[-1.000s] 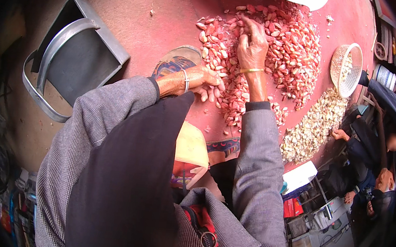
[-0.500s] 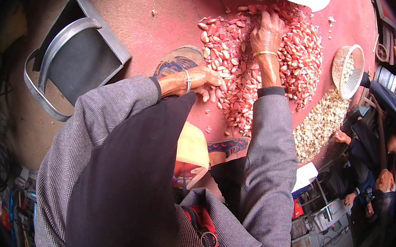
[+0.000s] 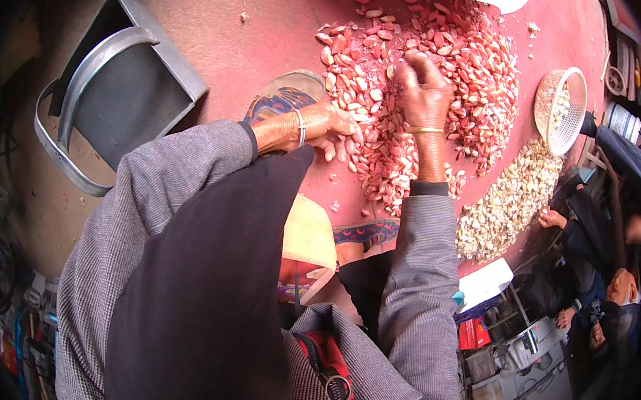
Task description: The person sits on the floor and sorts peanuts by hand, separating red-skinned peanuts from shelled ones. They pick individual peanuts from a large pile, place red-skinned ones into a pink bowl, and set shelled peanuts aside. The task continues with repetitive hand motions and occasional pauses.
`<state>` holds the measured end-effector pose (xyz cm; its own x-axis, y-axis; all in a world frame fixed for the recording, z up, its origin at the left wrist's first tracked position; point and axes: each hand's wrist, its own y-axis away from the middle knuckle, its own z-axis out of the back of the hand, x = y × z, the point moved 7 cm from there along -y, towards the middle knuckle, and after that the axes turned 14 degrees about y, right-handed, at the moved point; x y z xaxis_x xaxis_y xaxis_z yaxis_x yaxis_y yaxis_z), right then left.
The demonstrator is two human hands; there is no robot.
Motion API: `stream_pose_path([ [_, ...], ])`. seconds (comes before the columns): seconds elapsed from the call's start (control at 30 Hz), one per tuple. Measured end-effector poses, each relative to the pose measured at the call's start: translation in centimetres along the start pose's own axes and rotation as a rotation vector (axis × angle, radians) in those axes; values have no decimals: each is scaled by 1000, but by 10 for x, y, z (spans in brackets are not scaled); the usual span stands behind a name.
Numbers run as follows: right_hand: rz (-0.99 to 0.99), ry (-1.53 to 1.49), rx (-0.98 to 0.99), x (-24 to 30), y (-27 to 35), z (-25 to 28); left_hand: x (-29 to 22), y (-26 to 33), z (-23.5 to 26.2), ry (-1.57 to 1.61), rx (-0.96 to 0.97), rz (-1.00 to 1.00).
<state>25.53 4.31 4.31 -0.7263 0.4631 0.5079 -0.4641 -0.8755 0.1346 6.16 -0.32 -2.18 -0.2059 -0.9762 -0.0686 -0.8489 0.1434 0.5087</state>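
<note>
Seen in the head view, the loose pink-and-white oblong kernels (image 3: 486, 92) lay spread on a dusty red floor (image 3: 274, 28) before the person, with both hands at them. Singly, they pointed every which way, long axes crossing; as a mass, the right-hand part ran lengthwise away from the body, while the left-hand part slanted from upper left down toward the person's feet.

The right hand (image 3: 427, 95), a thin yellowish bangle at its wrist, was bent over the middle of the spread, thumb and forefinger curved and a little apart; whether anything sat between the tips could not be told. The left hand (image 3: 325, 128), with a pale metal bangle, hung at the near left edge, fingers loosely curled, and its hold could not be made out either.

Each kernel looked smooth and plump with tapering ends, some deep pink, others nearly white. Right of them lay a crumbly, cream-coloured heap of small pieces (image 3: 514, 205), and beyond it a white perforated plastic basket (image 3: 548, 106) tipped toward the right. Another person's hand (image 3: 551, 219) was beside that heap.

Well to the left stood a grey metal scoop-shaped pan (image 3: 135, 100) with curved handles. A patterned dark-blue shoe (image 3: 288, 94) stood just beyond the left hand, and a pointed black cloth (image 3: 206, 289) blocked much of the lower view.
</note>
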Motion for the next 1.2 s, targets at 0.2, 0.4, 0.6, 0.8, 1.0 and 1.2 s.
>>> stream_pose_path([
  [0.2, 100, 192, -33, 9, 11, -26, 2, -4, 2, 26, 42, -12],
  [0.4, -167, -293, 212, 3, 35, -15, 2, -4, 3, 128, 45, -27],
  [0.6, -360, -782, 486, 11, 79, -19, 2, -5, 6, 139, 12, -35],
  [0.8, -562, -1442, 566, 7, 100, -39, 3, -7, 5, 138, 51, -36],
  [1.0, -536, -1303, 584, 8, 96, -33, 2, -5, 4, 138, 33, -26],
  [1.2, -227, -624, 620, 31, 99, -10, 0, -3, 4, 185, -36, -41],
])
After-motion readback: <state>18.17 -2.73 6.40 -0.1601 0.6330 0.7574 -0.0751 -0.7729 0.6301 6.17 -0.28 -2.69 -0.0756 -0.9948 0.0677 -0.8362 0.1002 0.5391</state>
